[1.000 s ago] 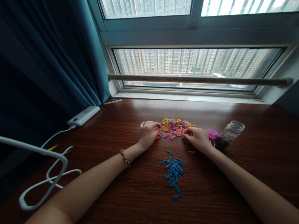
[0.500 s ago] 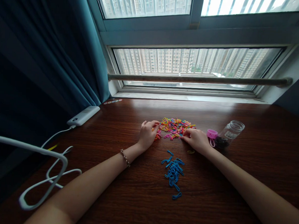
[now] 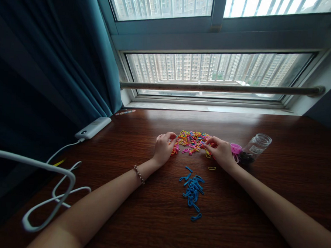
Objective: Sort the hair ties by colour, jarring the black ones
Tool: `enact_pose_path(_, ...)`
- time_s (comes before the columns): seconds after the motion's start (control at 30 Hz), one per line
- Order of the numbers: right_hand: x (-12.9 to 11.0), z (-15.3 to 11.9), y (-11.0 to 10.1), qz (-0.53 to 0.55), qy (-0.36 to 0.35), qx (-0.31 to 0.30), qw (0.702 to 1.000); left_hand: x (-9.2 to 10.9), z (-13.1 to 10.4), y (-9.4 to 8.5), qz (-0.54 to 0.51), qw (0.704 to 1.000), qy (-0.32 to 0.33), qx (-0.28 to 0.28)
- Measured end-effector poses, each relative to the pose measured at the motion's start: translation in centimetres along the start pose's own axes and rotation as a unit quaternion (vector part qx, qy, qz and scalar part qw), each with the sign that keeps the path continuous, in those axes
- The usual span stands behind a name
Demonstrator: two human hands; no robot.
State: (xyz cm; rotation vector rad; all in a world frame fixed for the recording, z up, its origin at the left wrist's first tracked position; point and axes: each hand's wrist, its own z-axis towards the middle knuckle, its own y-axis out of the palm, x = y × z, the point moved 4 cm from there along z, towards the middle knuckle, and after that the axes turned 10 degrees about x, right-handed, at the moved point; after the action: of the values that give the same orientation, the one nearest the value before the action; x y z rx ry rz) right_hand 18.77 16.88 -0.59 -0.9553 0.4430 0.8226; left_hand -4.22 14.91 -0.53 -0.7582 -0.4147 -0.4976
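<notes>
A heap of small multicoloured rubber bands (image 3: 191,141), mostly pink, yellow and orange, lies on the brown wooden table. My left hand (image 3: 164,148) rests at the heap's left edge, thumb and forefinger pinched together; what they hold, if anything, is too small to make out. At the right edge, my right hand (image 3: 221,152) has its thumb and forefinger closed at the bands, with a bit of blue rubber band (image 3: 203,143) at the tips. Nearer me lies a separate group of blue rubber bands (image 3: 193,190). One yellow rubber band (image 3: 212,168) sits alone below my right hand.
Beyond my right hand a clear jar (image 3: 255,147) with dark contents lies tilted, beside a pink lid (image 3: 235,148). At left are a white power bank (image 3: 93,128), a looping white cable (image 3: 51,165) and a blue curtain (image 3: 101,72). A window with a rail (image 3: 223,89) stands behind.
My right hand has shifted slightly up and to the right at the heap's edge, uncovering some yellow bands beneath it. My left hand has stayed in place.
</notes>
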Motion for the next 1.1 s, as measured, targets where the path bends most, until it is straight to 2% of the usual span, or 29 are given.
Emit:
enact_pose_path(0.2,0.3,0.2,0.2,0.091,0.023,-0.01,0.996,0.4,-0.1,-0.1,-0.014,0.998,0.054,-0.007)
enact_pose_path(0.33,0.5,0.2,0.5,0.097,0.022,-0.021,0.995,1.9,-0.6,-0.1,-0.065,0.983,0.169,-0.038)
enact_pose_path(0.43,0.5,0.1,0.6,0.097,0.018,-0.032,0.995,3.9,-1.9,-0.1,-0.096,0.945,0.295,-0.102)
enact_pose_path(0.53,0.4,0.2,0.5,0.093,0.019,-0.036,0.995,5.8,-3.7,0.0,-0.106,0.885,0.41,-0.195)
enact_pose_path(0.63,0.5,0.3,0.4,0.078,0.017,-0.018,0.997,7.0,-4.9,-0.3,-0.11,0.845,0.462,-0.248)
enact_pose_path(0.77,0.6,0.3,0.4,0.082,0.02,0.0,0.996,7.5,-5.3,-0.6,-0.119,0.835,0.474,-0.252)
enact_pose_path(0.87,0.6,0.3,0.5,0.095,0.024,-0.013,0.995,7.3,-5.1,-0.6,-0.123,0.843,0.469,-0.234)
enact_pose_path(0.97,0.5,0.2,0.5,0.095,0.02,-0.023,0.995,6.2,-4.2,-0.4,-0.109,0.884,0.416,-0.184)
enact_pose_path(1.1,0.6,0.1,0.6,0.093,0.018,-0.024,0.995,3.7,-2.3,0.0,-0.025,0.954,0.282,-0.102)
